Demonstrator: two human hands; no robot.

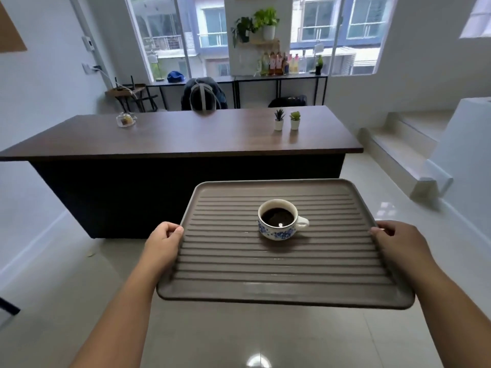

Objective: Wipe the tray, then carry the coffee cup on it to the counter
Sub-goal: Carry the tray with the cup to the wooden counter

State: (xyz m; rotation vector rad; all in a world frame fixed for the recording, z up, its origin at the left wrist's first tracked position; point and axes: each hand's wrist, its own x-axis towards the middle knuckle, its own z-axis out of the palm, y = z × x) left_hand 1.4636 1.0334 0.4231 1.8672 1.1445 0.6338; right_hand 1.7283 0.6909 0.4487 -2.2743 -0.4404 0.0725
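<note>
A grey-brown ribbed tray hangs level in the air over the tiled floor, held by both hands. My left hand grips its left rim and my right hand grips its right rim. A white coffee cup with blue flower print stands upright near the tray's middle, full of dark coffee, its handle pointing right. The dark wooden counter lies straight ahead, beyond the tray's far edge.
On the counter stand a small glass jar at the left and two small potted plants at the right. A person's head shows behind the counter. White stairs rise at the right. Glossy floor lies between me and the counter.
</note>
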